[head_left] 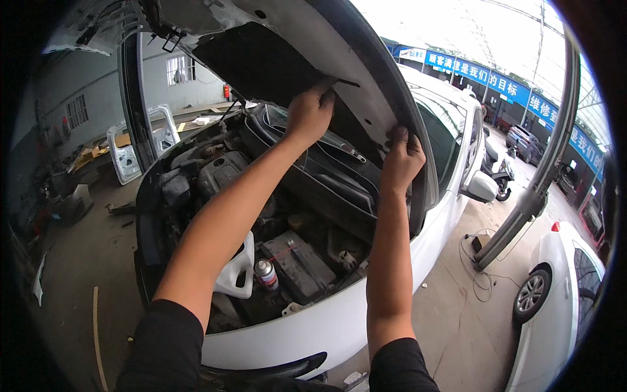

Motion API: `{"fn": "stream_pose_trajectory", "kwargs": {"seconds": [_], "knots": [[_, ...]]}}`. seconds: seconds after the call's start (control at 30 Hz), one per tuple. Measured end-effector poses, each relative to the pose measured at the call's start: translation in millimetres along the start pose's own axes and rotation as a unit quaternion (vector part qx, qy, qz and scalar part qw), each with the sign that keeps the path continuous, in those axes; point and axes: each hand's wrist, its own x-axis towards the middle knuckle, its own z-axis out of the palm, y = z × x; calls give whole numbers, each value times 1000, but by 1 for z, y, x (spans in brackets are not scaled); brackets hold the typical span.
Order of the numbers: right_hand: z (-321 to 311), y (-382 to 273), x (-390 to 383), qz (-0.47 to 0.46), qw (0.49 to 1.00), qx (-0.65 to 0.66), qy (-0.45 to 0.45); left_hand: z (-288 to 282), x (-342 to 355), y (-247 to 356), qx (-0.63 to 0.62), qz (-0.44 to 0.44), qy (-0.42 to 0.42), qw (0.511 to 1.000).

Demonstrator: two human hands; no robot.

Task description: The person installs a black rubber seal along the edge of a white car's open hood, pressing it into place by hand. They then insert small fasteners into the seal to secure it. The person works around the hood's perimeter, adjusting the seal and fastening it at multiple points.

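Both my arms reach up under the raised hood (261,16) of a white car. My left hand (312,112) is closed against the hood's underside, by the edge of its black insulation liner (255,62). Whatever its fingers grip is hidden. A thin dark strip (346,82) shows just past these fingers; whether it is a tool or part of the hood I cannot tell. Near the hood's side edge, my right hand (401,160) has its fingers pinched together at the liner's corner. Anything between them is too small to make out.
Below lies the engine bay with a battery (297,264), a spray can (266,273) and a white plastic jug (238,271). A lift post (529,206) and a second white car (555,294) stand right. Left are another post (134,98) and a loose door (127,160).
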Motion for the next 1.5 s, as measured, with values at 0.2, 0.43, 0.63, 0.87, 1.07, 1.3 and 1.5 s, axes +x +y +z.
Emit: {"fn": "stream_pose_trajectory", "kwargs": {"seconds": [0.2,0.43,0.63,0.87,1.07,1.3,1.5], "knots": [[-7,-2,1,19,999,-46,-21,-2,-6,-9,82,33,2,996],[-4,5,1,12,999,-30,-16,-75,51,-2,2,33,207,978],[-4,4,3,-8,998,-65,-9,-109,87,-14,-59,-14,23,998],[1,8,4,-4,999,-50,9,-110,87,25,-275,-198,-18,941],[9,8,2,-1,999,-30,38,-110,89,12,-300,-159,-23,940],[14,0,-5,-74,975,-203,60,-98,95,-20,-209,2,23,978],[4,-4,-4,-101,952,-288,34,-103,93,-16,-226,7,6,974]]}}
